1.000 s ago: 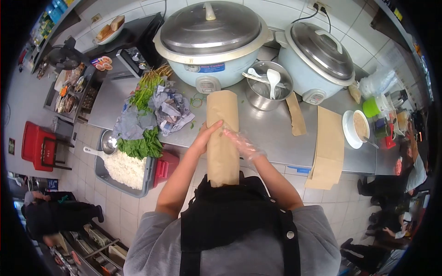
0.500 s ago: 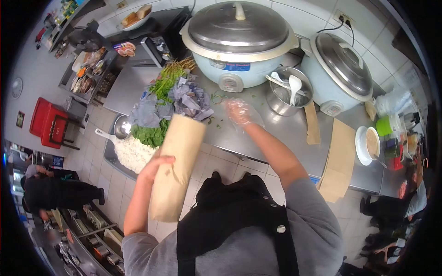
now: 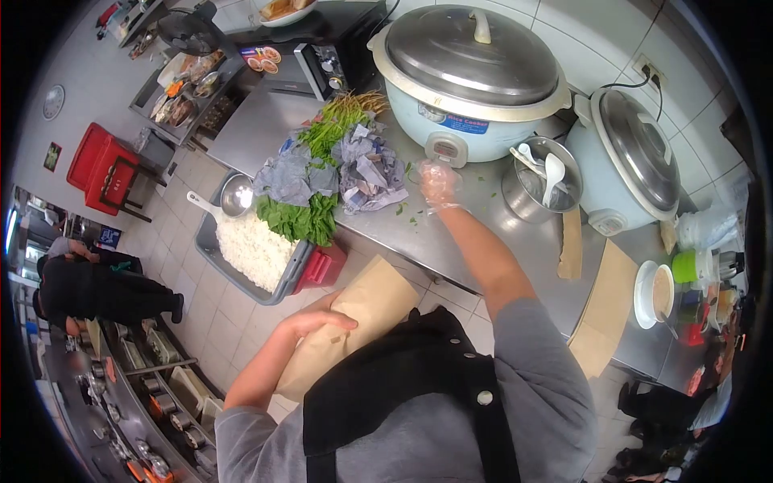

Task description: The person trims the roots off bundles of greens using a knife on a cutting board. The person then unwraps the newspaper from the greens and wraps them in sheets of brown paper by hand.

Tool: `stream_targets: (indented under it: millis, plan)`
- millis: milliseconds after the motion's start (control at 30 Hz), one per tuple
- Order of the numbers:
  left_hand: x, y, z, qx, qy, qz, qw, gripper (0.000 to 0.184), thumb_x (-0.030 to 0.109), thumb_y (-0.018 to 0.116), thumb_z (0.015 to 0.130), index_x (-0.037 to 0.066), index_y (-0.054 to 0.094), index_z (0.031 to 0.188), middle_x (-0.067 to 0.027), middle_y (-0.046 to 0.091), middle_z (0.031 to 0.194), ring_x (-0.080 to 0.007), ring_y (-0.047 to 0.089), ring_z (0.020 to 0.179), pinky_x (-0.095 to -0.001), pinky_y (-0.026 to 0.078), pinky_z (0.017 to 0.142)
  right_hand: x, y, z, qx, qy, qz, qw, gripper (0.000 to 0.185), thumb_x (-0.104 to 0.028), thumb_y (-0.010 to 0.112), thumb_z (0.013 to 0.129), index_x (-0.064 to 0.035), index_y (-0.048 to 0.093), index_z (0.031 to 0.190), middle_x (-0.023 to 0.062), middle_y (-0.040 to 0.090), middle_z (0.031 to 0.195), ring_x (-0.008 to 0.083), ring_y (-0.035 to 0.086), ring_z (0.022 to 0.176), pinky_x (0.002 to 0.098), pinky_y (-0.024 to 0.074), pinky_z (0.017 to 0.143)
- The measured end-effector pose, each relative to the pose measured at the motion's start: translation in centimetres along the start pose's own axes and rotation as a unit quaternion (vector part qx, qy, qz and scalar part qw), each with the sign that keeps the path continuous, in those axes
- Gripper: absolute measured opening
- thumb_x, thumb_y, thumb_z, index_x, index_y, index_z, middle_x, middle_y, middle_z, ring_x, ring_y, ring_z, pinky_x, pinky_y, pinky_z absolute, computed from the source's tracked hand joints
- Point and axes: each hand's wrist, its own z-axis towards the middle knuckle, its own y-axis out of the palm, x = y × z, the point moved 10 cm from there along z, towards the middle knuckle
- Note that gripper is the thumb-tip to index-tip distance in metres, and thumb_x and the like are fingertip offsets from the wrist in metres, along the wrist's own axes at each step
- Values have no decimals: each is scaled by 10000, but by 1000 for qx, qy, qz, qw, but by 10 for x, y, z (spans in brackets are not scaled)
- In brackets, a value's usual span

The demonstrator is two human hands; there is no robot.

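Steel counter [image 3: 519,245] (tiled wall [image 3: 600,44] behind)

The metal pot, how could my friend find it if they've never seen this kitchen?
Find the big rice cooker against the tiled wall, then the smaller cooker to its right. The pot sits in front of the gap between them. Unlike those two pale blue cookers with lids, it's silver and open, with a white scoop sticking out.

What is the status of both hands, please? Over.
Left hand grips brown cylindrical paper roll. Right hand, in clear plastic glove, at steel counter. Crumpled grey paper close beside.
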Motion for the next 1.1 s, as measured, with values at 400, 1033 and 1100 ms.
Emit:
stream_targets:
  millis: [400, 1033, 1100]
  plan:
    - [19, 12, 65, -77, -12, 63, 995, 835, 203, 811, 759, -14, 389, 1445, -134, 566, 1316, -216, 559, 1202, -352, 463, 996, 18, -122, -110, -266, 255, 545, 754, 158, -235, 715, 859, -92, 649, 849, -16, 559, 763, 115, 482, 652, 263, 406, 627]
    - [26, 43, 118, -62, 73, 310, 946, 924, 649, 534, 920, -50, 322, 1485, -225, 428, 1460, -296, 419, 1357, -389, 331, 1133, -80, -187, -175, -364, -120, 453, 805, 829, -196, 818, 736, -134, 401, 1450, 140, 521, 1389, 297, 629, 1024, 427, 515, 884]
    - [31, 40, 113, -26, 69, 344, 936, 877, 629, 478, 952, -47, 318, 1488, -226, 411, 1473, -301, 397, 1374, -389, 317, 1142, -91, -199, -172, -309, -201, 431, 823, 889, -218, 846, 701, -161, 384, 1459, 165, 496, 1401, 357, 612, 1082, 467, 508, 918]
